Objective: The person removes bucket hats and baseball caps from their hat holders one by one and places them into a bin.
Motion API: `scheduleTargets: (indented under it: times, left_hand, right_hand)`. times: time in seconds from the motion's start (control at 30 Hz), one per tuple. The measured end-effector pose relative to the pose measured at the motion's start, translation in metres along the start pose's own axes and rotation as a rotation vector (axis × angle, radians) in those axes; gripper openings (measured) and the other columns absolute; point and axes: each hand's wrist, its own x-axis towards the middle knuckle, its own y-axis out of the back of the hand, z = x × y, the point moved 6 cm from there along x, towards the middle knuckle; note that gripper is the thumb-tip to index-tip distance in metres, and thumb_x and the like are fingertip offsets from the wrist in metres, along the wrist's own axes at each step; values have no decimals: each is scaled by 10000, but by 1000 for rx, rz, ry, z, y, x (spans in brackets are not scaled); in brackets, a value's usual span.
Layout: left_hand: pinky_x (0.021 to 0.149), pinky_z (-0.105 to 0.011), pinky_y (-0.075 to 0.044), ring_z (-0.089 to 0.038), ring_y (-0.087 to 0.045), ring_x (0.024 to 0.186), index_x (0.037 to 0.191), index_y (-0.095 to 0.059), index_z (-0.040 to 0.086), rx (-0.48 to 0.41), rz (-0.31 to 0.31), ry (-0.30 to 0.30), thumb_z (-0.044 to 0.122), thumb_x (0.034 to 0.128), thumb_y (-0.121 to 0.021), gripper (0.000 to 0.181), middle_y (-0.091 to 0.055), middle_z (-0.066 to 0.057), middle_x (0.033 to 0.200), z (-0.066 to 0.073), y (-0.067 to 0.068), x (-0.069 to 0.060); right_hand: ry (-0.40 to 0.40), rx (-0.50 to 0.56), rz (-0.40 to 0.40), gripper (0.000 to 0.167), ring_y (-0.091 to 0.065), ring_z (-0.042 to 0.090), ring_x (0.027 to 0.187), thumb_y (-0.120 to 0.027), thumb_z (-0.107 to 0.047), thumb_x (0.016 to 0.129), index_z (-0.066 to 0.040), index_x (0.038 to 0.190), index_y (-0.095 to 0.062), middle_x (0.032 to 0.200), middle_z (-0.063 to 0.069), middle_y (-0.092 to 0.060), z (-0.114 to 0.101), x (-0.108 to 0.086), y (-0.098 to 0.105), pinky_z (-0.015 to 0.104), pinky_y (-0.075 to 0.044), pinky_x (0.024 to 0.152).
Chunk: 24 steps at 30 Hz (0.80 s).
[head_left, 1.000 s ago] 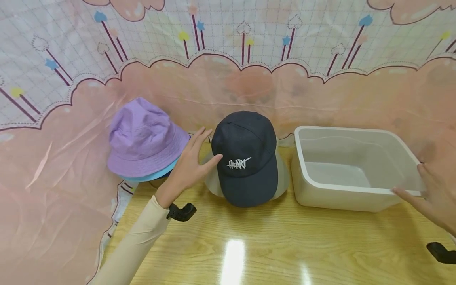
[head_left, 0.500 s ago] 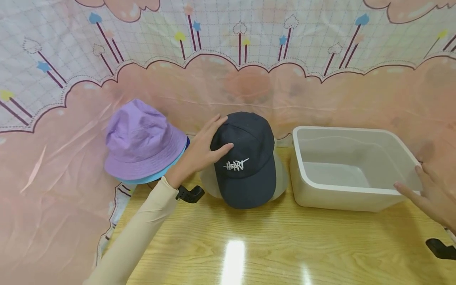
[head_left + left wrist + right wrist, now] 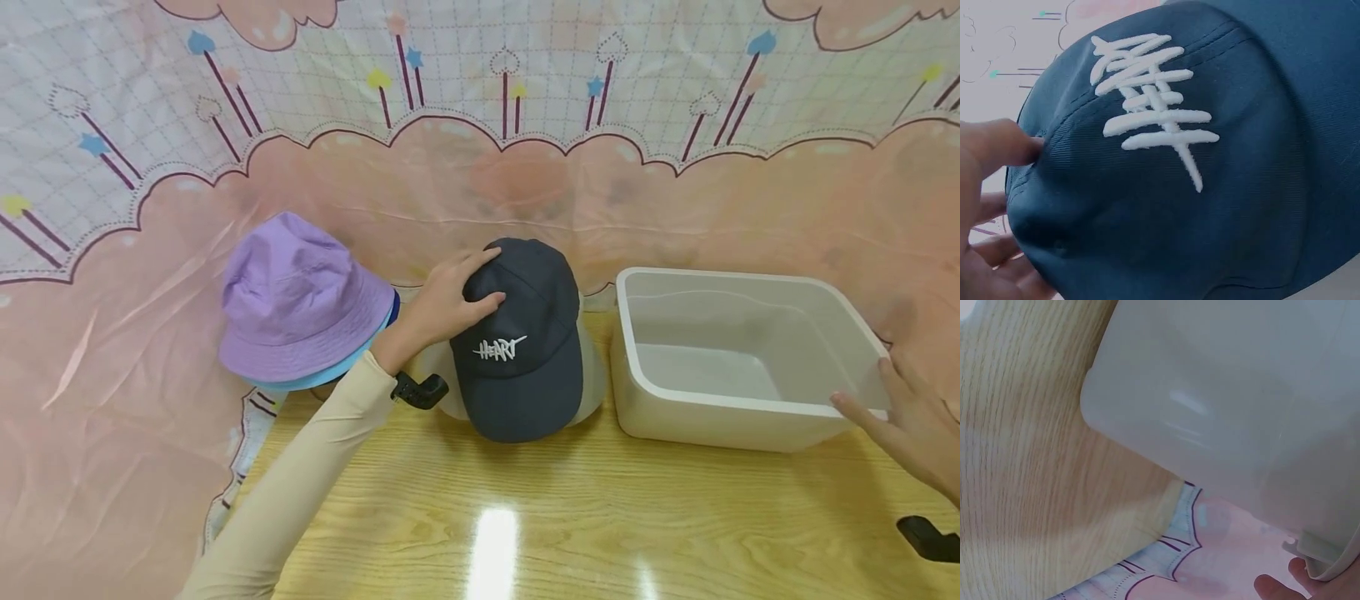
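Observation:
A black baseball cap (image 3: 517,392) with white HEART lettering sits on top of a pale hat (image 3: 595,379), of which only parts of the brim show. My left hand (image 3: 447,298) grips the cap's crown from its left side. In the left wrist view, the thumb (image 3: 1013,147) presses the cloth near the lettering, and the other fingers reach round the crown's edge. At the right, my right hand (image 3: 911,425) holds the rim of a light grey plastic bin (image 3: 735,421) at its right end. Fingertips (image 3: 1270,586) show beneath the bin's lip in the right wrist view.
On the left stands a stack of bucket hats, with a purple one (image 3: 292,292) uppermost and a light blue brim (image 3: 341,367) below it. A patterned pink and white cloth (image 3: 525,183) hangs behind. Everything stands on a wooden table (image 3: 570,517).
My left hand has moved right and up onto the cap and taken hold of its crown, which has narrowed between thumb and fingers. The right hand has stayed at the bin's rim.

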Motion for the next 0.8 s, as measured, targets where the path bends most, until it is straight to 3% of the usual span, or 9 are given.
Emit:
scheduleTargets:
  times: [0.07,0.23,0.33,0.47,0.8]
  left_hand:
    - [1009,-416,-373,-294,-459,1232,1405,-457,82,-9,30,-37,260,881,-660,589,-488,-144,1350,3,1,1]
    - [966,-379,-413,-262,-526,1148,1334,-543,66,-42,120,-128,173,860,-697,510,-564,-141,1249,7,7,1]
    - [815,-336,-454,-231,-567,934,1271,-606,82,-63,173,-148,115,844,-705,440,-617,-106,1064,8,11,1]
    - [657,-327,-382,-211,-464,722,1190,-667,97,-79,205,-152,48,828,-699,367,-569,-71,868,11,16,4]
    - [701,-327,-416,-208,-507,780,1095,-720,101,-107,194,-170,9,841,-662,277,-640,-76,987,24,22,13]
  right_hand:
    - [-5,3,-9,855,-102,656,1242,-515,-302,952,61,1460,68,1516,277,129,1,-2,-1,759,-58,929]
    - [0,2,-13,845,-156,645,1222,-510,-303,956,48,1469,61,1518,291,98,-1,-3,-1,770,-106,904]
    - [-4,-6,-8,846,-158,648,1220,-506,-304,959,58,1462,68,1518,290,102,0,-3,0,760,-123,911]
    - [-6,0,-10,842,-62,630,1274,-494,-306,963,53,1459,84,1518,267,143,0,-4,0,744,-47,948]
    - [-4,1,-28,843,70,575,1313,-474,-316,971,69,1444,108,1499,262,203,-3,-6,-1,701,42,983]
